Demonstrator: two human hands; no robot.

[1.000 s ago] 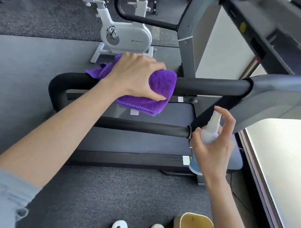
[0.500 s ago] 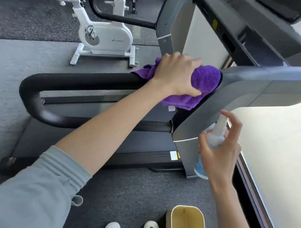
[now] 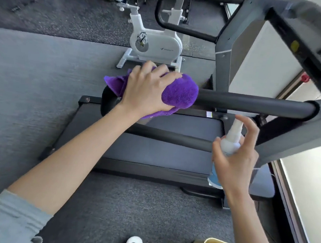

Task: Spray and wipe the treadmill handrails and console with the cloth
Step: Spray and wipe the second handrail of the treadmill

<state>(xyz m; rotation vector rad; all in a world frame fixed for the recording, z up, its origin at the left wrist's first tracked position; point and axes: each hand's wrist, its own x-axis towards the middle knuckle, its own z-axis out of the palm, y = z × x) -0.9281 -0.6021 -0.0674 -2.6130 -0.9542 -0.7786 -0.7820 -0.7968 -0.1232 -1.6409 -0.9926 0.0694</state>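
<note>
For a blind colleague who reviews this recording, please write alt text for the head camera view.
The left hand presses a purple cloth around the black treadmill handrail, near its curved end. The right hand holds a spray bottle upright beside the lower rail, index finger raised near the nozzle. A white exercise bike stands behind.

Bright daylight from the blown-out right side, wide-angle bending, motion blur at edges

Nothing I can read here

The white exercise bike [image 3: 155, 42] past my hands has a small dark logo and wording on its side, too blurred to read; a label on the treadmill's [image 3: 153, 150] far edge is just as unreadable.
</note>
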